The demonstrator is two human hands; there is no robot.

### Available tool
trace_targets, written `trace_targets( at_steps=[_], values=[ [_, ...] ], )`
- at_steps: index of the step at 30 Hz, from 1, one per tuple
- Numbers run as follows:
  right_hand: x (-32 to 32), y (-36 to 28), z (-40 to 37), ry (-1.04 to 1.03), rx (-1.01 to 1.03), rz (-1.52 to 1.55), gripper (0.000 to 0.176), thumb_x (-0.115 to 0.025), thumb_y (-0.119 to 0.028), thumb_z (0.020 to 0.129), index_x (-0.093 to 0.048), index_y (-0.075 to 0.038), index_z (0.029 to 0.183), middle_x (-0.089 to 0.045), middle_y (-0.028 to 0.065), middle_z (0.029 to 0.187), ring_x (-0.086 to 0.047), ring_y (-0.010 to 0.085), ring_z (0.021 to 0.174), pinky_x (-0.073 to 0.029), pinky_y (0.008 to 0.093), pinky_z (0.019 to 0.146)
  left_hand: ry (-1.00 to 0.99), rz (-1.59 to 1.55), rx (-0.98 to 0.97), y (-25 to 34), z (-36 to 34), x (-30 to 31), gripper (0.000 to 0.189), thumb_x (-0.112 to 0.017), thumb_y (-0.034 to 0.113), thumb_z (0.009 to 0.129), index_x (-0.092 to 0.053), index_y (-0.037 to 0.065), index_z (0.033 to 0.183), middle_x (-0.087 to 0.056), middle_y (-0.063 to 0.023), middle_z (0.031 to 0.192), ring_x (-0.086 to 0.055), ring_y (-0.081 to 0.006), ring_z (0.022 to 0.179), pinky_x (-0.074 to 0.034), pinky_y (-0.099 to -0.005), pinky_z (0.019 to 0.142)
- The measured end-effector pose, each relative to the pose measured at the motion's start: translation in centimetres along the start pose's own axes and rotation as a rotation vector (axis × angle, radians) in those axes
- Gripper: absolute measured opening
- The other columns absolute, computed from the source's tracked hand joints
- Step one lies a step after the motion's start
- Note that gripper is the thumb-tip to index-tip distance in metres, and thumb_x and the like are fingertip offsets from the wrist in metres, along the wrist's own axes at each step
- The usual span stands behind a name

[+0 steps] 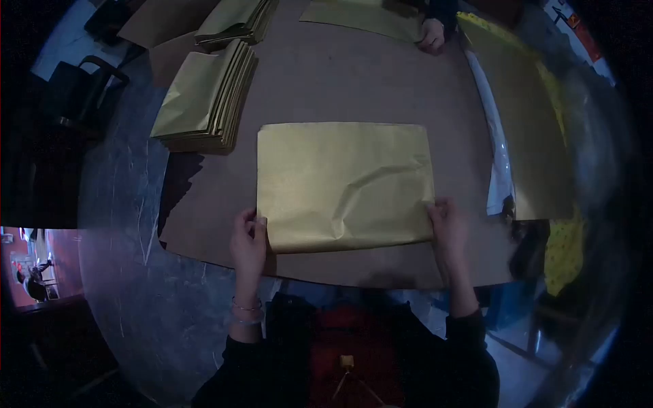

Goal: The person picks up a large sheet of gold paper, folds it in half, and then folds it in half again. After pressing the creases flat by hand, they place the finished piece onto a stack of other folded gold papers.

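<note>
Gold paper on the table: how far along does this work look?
Done: a near stack and a far stack of folded gold paper lie at the left. In hand: the left hand and right hand pinch the near corners of one gold sheet, flat but creased. Left: large unfolded sheets lie at the right. Another person's hand rests on a further sheet opposite.

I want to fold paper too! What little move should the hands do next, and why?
Probably lift the near edge and fold it toward the far edge. The left hand and right hand pinch the near corners of the gold sheet, which lies open, while the stack beside it looks already folded.
</note>
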State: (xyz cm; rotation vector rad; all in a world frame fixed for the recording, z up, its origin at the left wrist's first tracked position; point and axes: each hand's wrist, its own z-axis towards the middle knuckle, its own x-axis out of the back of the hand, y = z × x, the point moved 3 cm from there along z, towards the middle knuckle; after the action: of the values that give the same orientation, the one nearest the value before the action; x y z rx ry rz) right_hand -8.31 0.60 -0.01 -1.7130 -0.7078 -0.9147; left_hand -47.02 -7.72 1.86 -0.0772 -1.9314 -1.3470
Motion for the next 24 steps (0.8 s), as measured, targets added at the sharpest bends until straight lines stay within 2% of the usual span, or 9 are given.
trace_targets(
  at_steps=[3, 4, 6, 9, 13, 16, 18, 20, 24],
  values=[
    [-0.1, 0.2, 0.5, 0.031, -0.004, 0.000, 0.037, -0.058, -0.043, 0.085, -0.061, -0.013, 0.107, -0.068, 0.0119, 0.088, -0.065, 0.0338, 0.086, -0.049, 0.0457, 0.071, 0.007, 0.044, -0.057, 0.1, 0.0, -0.3, 0.026, -0.057, 0.016, 0.091, -0.055, 0.000, 0.112, -0.059, -0.0090, 0.074, -0.056, -0.0152, 0.065, -0.045, -0.0308, 0.061],
    [-0.2, 0.2, 0.5, 0.029, -0.002, 0.001, 0.037, -0.058, -0.043, 0.085, -0.061, -0.013, 0.107, -0.068, 0.0119, 0.088, -0.065, 0.0338, 0.086, -0.049, 0.0457, 0.071, 0.023, 0.038, -0.068, 0.5, -0.1, -0.3, 0.027, -0.056, 0.016, 0.091, -0.055, 0.001, 0.113, -0.061, -0.0089, 0.077, -0.058, -0.0147, 0.070, -0.046, -0.0294, 0.065],
    [0.1, -0.3, 0.3, 0.108, 0.126, -0.015, 0.038, -0.059, -0.043, 0.084, -0.059, -0.019, 0.113, -0.068, 0.0117, 0.084, -0.065, 0.0337, 0.081, -0.049, 0.0444, 0.069, 0.039, 0.032, -0.078, 0.6, -0.1, -0.5, 0.028, -0.056, 0.017, 0.092, -0.055, 0.002, 0.115, -0.062, -0.0088, 0.081, -0.060, -0.0143, 0.075, -0.047, -0.0280, 0.069],
    [-0.5, 0.0, 0.5, 0.117, 0.120, 0.029, 0.039, -0.059, -0.042, 0.085, -0.058, -0.022, 0.118, -0.067, 0.0122, 0.080, -0.065, 0.0334, 0.076, -0.049, 0.0434, 0.066, 0.082, -0.048, -0.096, 0.3, 0.1, -0.9, 0.027, -0.056, 0.015, 0.091, -0.055, 0.002, 0.115, -0.063, -0.0100, 0.082, -0.060, -0.0151, 0.076, -0.048, -0.0287, 0.070],
    [-0.2, -0.4, 0.2, 0.024, 0.085, 0.019, 0.040, -0.059, -0.039, 0.086, -0.056, -0.022, 0.123, -0.066, 0.0125, 0.079, -0.064, 0.0336, 0.073, -0.049, 0.0429, 0.065, 0.080, 0.003, -0.049, 0.7, 0.0, -0.9, 0.027, -0.054, 0.014, 0.092, -0.056, 0.001, 0.116, -0.064, -0.0111, 0.084, -0.061, -0.0155, 0.077, -0.048, -0.0288, 0.071],
    [-0.6, 0.5, 0.4, 0.059, 0.086, -0.010, 0.040, -0.060, -0.037, 0.086, -0.057, -0.021, 0.122, -0.066, 0.0128, 0.079, -0.065, 0.0329, 0.073, -0.049, 0.0422, 0.066, 0.088, 0.012, -0.047, 0.8, 0.1, -1.0, 0.027, -0.054, 0.014, 0.092, -0.056, 0.000, 0.115, -0.065, -0.0111, 0.085, -0.061, -0.0157, 0.077, -0.048, -0.0291, 0.071],
    [-1.0, 0.8, 0.6, 0.127, 0.188, 0.096, 0.040, -0.061, -0.036, 0.086, -0.057, -0.020, 0.122, -0.066, 0.0130, 0.080, -0.065, 0.0314, 0.075, -0.049, 0.0413, 0.067, 0.088, 0.040, -0.035, 0.3, 0.2, -1.1, 0.027, -0.054, 0.015, 0.093, -0.056, -0.001, 0.115, -0.065, -0.0111, 0.086, -0.061, -0.0158, 0.077, -0.048, -0.0293, 0.071],
    [-0.5, 0.3, 0.3, 0.086, 0.138, 0.095, 0.039, -0.061, -0.036, 0.086, -0.057, -0.020, 0.122, -0.066, 0.0131, 0.080, -0.065, 0.0311, 0.077, -0.049, 0.0411, 0.067, 0.103, 0.025, -0.094, -0.6, 0.4, -1.4, 0.028, -0.054, 0.018, 0.091, -0.058, 0.005, 0.115, -0.065, -0.0146, 0.084, -0.064, -0.0259, 0.075, -0.049, -0.0363, 0.067],
    [-0.2, 0.0, 0.2, 0.072, 0.107, 0.078, 0.039, -0.060, -0.036, 0.087, -0.058, -0.020, 0.122, -0.067, 0.0130, 0.081, -0.066, 0.0310, 0.079, -0.049, 0.0413, 0.069, 0.160, 0.108, -0.159, -0.1, 0.2, -1.4, 0.028, -0.052, 0.019, 0.092, -0.058, 0.004, 0.115, -0.066, -0.0169, 0.090, -0.065, -0.0297, 0.079, -0.050, -0.0380, 0.069]
  ],
)
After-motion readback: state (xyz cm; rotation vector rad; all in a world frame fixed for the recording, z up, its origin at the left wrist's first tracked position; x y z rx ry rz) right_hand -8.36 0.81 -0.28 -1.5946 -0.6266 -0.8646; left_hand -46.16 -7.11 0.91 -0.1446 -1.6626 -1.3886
